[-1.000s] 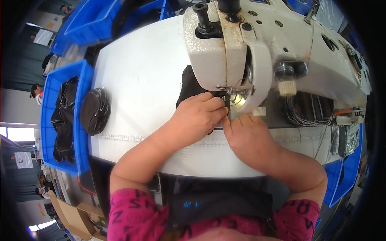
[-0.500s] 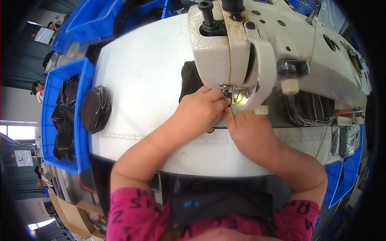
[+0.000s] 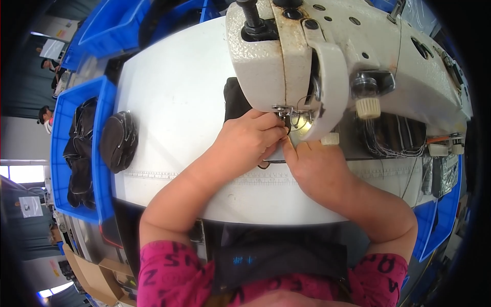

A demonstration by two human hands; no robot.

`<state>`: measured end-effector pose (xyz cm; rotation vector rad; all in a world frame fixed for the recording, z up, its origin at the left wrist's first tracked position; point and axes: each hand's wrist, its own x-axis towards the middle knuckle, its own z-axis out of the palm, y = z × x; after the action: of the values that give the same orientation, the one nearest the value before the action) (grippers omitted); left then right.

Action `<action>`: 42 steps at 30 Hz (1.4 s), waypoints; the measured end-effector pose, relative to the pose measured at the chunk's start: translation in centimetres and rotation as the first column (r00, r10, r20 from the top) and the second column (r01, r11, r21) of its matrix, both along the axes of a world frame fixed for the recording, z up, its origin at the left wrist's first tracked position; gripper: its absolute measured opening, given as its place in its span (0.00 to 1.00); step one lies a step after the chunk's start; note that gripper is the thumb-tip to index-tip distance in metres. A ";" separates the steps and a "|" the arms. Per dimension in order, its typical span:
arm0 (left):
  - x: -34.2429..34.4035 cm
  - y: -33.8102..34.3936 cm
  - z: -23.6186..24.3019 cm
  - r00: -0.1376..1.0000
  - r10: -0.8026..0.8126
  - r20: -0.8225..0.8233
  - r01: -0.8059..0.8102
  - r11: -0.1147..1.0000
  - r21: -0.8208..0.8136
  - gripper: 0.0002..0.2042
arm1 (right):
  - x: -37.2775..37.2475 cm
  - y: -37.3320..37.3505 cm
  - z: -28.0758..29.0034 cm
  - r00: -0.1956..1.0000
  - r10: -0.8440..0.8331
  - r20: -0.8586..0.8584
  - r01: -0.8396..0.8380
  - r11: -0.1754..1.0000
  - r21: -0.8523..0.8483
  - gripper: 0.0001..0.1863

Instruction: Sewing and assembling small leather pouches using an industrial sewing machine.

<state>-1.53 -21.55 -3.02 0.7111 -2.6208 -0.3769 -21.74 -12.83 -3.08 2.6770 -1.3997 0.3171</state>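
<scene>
At the needle of a white sewing machine (image 3: 263,66), both my hands are closed on a dark fabric piece (image 3: 233,100). The cloth shows to the left of the machine head, and a small loop of its edge peeks out below my fingers. My left hand (image 3: 249,137) presses down with its fingers bunched beside the presser foot (image 3: 281,113). From the right, my right hand (image 3: 321,165) meets it, thumb and fingertips pinched at the cloth's edge just in front of the foot. The pinched part is mostly hidden by my fingers.
A stack of dark cloth pieces (image 3: 119,140) lies at the table's left, beside a blue bin (image 3: 105,153) of dark pieces. More dark pieces with loose threads (image 3: 394,137) lie under the machine arm. A printed ruler strip (image 3: 204,176) runs along the white table (image 3: 174,92).
The view has shifted slightly, so the machine and my hands appear a little farther left. Both hands keep their hold at the needle, with the fingers barely changed.
</scene>
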 end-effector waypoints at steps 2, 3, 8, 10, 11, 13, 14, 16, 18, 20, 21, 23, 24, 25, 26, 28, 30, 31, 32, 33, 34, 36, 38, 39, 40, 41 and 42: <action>0.0 -0.2 -0.3 1.000 -0.018 0.011 0.018 0.998 -0.067 0.11 | 0.0 0.0 0.0 1.000 0.010 0.008 -0.011 1.000 0.022 0.22; 0.0 -0.2 -0.3 1.000 -0.018 0.011 0.018 0.998 -0.067 0.11 | 0.0 0.0 0.0 1.000 0.010 0.007 -0.011 1.000 0.023 0.22; 0.0 -0.2 -0.2 1.000 -0.021 0.022 0.021 0.999 -0.027 0.10 | 0.0 0.0 -0.1 1.000 0.016 0.002 -0.016 1.000 0.016 0.22; -0.2 -0.1 0.0 1.000 -0.017 0.003 0.017 1.000 0.010 0.12 | 0.0 0.0 -0.1 1.000 0.012 -0.018 -0.012 1.000 0.011 0.22; -0.2 -0.1 0.1 1.000 -0.014 -0.017 0.014 0.999 0.044 0.13 | 0.0 0.0 -0.1 0.999 0.006 -0.040 -0.006 1.000 0.003 0.22; -0.2 0.0 0.1 1.000 0.004 -0.008 -0.003 0.999 0.044 0.14 | 0.0 0.0 -0.1 1.000 0.007 -0.029 -0.007 1.000 0.000 0.22; -0.3 0.1 0.1 1.000 0.019 0.001 -0.019 0.999 0.044 0.14 | 0.0 -0.1 -0.1 1.000 0.007 -0.018 -0.007 1.000 -0.003 0.22; -0.4 0.1 -0.5 0.999 0.034 -0.016 -0.034 0.999 0.028 0.14 | 0.0 -0.2 -0.5 1.000 0.003 -0.029 -0.005 0.999 -0.041 0.22; -0.8 0.1 -0.8 0.998 0.043 -0.036 -0.043 0.999 0.017 0.14 | -0.1 -0.4 -0.7 0.999 -0.006 -0.042 0.003 0.997 -0.076 0.22; -1.2 0.6 -0.8 0.993 0.101 -0.059 -0.103 0.994 -0.029 0.14 | -0.2 -0.6 -0.9 0.997 -0.030 -0.066 0.025 0.997 -0.078 0.20; -1.4 0.8 -0.8 0.993 0.102 -0.058 -0.104 0.994 -0.030 0.14 | -0.2 -0.7 -0.9 0.998 -0.029 -0.064 0.024 0.997 -0.079 0.20; -1.6 1.2 -0.7 0.986 0.168 0.013 -0.167 0.986 -0.021 0.14 | -0.1 -1.0 -0.9 0.999 -0.025 -0.040 0.019 0.991 -0.135 0.18; -1.6 1.2 -0.6 0.986 0.168 0.014 -0.168 0.986 -0.022 0.14 | -0.1 -1.0 -0.9 0.999 -0.025 -0.040 0.019 0.991 -0.136 0.18; -1.6 1.2 -0.5 0.986 0.169 0.005 -0.169 0.985 -0.026 0.14 | 0.0 -1.0 -0.9 0.999 -0.036 -0.036 0.030 0.989 -0.145 0.18; -1.6 1.2 -0.4 0.986 0.169 -0.004 -0.169 0.985 -0.030 0.14 | -0.1 -1.0 -1.0 0.998 -0.048 -0.032 0.043 0.987 -0.154 0.18; -1.6 1.2 -0.2 0.986 0.167 -0.014 -0.167 0.986 0.007 0.14 | -0.1 -1.2 -1.3 0.998 -0.059 -0.011 0.057 0.985 -0.160 0.18; -1.0 1.0 -0.1 0.986 0.167 -0.020 -0.166 0.985 0.047 0.14 | -0.1 -1.2 -1.2 0.997 -0.070 0.013 0.071 0.984 -0.164 0.18; -0.6 0.8 -0.2 0.987 0.156 -0.040 -0.154 0.987 0.048 0.13 | -0.1 -1.0 -0.7 0.998 -0.054 0.011 0.055 0.989 -0.134 0.18; -0.4 0.6 -0.3 0.988 0.145 -0.059 -0.142 0.989 0.050 0.12 | -0.1 -0.9 -0.5 0.999 -0.040 0.009 0.041 0.994 -0.103 0.17; -0.3 0.6 -0.4 0.988 0.142 -0.059 -0.139 0.989 0.052 0.12 | -0.1 -0.9 -0.6 0.999 -0.043 0.009 0.043 0.994 -0.101 0.17; -0.3 0.6 -0.4 0.989 0.135 -0.065 -0.131 0.989 0.064 0.12 | -0.2 -1.0 -0.6 0.999 -0.033 -0.004 0.032 0.991 -0.132 0.17; -0.3 0.5 -0.4 0.989 0.130 -0.071 -0.125 0.989 0.075 0.12 | -0.2 -1.1 -0.7 1.000 -0.021 -0.018 0.018 0.986 -0.165 0.17; -0.5 0.5 -0.3 0.992 0.112 -0.057 -0.110 0.993 0.041 0.11 | -0.3 -1.0 -0.7 1.000 -0.013 0.016 0.014 0.994 -0.112 0.17; -0.6 0.6 -0.1 0.992 0.114 -0.058 -0.111 0.993 0.041 0.11 | -0.3 -1.1 -0.7 1.000 -0.012 0.015 0.013 0.994 -0.112 0.17; -0.6 0.7 0.0 0.992 0.123 -0.041 -0.120 0.991 0.055 0.10 | -0.3 -1.1 -0.8 1.000 -0.012 0.002 0.012 0.992 -0.126 0.18; -0.6 0.7 0.0 0.991 0.131 -0.023 -0.129 0.989 0.069 0.10 | -0.3 -1.1 -0.8 1.000 -0.013 -0.010 0.012 0.990 -0.138 0.18; -0.7 0.8 0.0 0.991 0.131 -0.023 -0.130 0.989 0.070 0.10 | -0.3 -1.1 -0.8 1.000 -0.013 -0.010 0.012 0.990 -0.137 0.18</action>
<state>-2.20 -20.79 -3.03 0.8885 -2.5296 -0.4354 -22.00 -13.89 -3.89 2.5550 -1.3389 0.3827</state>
